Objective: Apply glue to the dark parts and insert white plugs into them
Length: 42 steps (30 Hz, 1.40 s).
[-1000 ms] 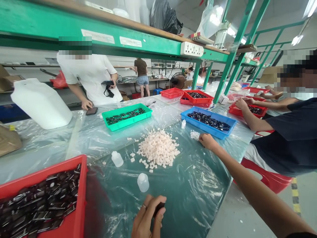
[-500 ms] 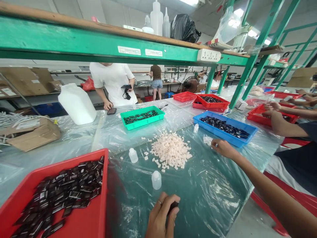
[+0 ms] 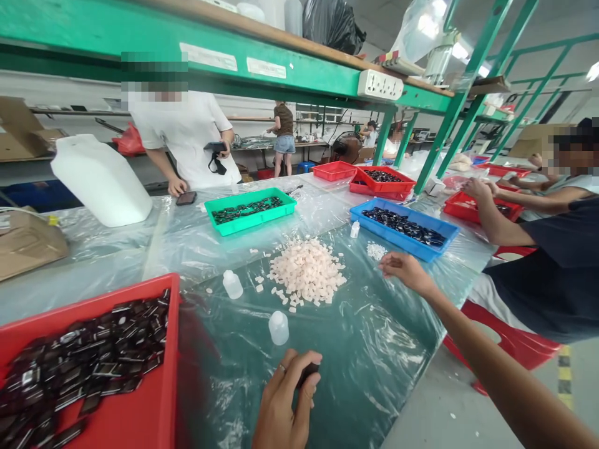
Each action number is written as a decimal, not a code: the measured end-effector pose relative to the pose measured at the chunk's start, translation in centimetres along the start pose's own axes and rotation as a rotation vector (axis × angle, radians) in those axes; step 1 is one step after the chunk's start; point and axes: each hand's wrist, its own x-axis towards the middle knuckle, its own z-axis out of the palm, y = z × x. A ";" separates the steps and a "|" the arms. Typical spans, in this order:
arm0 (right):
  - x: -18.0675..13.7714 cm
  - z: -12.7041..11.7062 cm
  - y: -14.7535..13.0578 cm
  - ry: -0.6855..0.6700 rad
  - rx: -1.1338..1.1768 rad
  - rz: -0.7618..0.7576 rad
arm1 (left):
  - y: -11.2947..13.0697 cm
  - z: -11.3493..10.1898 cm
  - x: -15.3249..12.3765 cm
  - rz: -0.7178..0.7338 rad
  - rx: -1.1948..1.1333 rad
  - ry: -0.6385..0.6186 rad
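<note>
A long table point(image 3: 374, 349) wrapped in clear, crinkled plastic sheeting fills the view under a green steel shelf point(image 3: 290, 75) that carries a white power strip point(image 3: 380, 84).

At six o'clock the left hand point(image 3: 285, 405) pinches a small dark piece point(image 3: 309, 373) between thumb and fingers, just above the sheeting. At three o'clock the right hand point(image 3: 405, 268) reaches out palm down with its fingers loosely curled. Whether it grips anything cannot be told. A small scatter of white bits point(image 3: 375, 251) lies just beside it.

At the centre sits a heap of pale pink blocks point(image 3: 306, 272), with one small white bottle point(image 3: 233, 284) at its nine o'clock and another bottle point(image 3: 279, 327) at its six.

A red tray point(image 3: 154, 399) of dark pieces fills seven o'clock. A green tray point(image 3: 255, 222) lies at twelve and a blue tray point(image 3: 397, 244) at two, both holding dark pieces. A white jug point(image 3: 100, 181) leans at ten o'clock, with a cardboard box point(image 3: 28, 240) at nine.

A person in a white shirt point(image 3: 187, 137) stands across the table, and a co-worker in a dark shirt point(image 3: 552, 268) sits at three on a red chair point(image 3: 510, 340).
</note>
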 end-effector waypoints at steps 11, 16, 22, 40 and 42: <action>-13.1 13.0 -9.8 -0.078 0.353 -0.212 | 0.5 -0.6 0.3 0.064 0.052 -0.026; -14.7 15.0 -11.4 -0.084 0.495 -0.180 | 1.0 -0.7 0.4 0.091 0.060 -0.041; -14.8 15.3 -12.2 -0.067 0.522 -0.146 | 1.0 -0.9 0.3 0.103 0.068 -0.044; -15.9 16.5 -11.5 0.111 0.338 -0.274 | 1.3 -0.9 0.7 0.158 0.079 -0.022; -15.9 16.3 -11.3 0.089 0.329 -0.299 | 1.5 -0.8 0.6 0.130 0.061 -0.017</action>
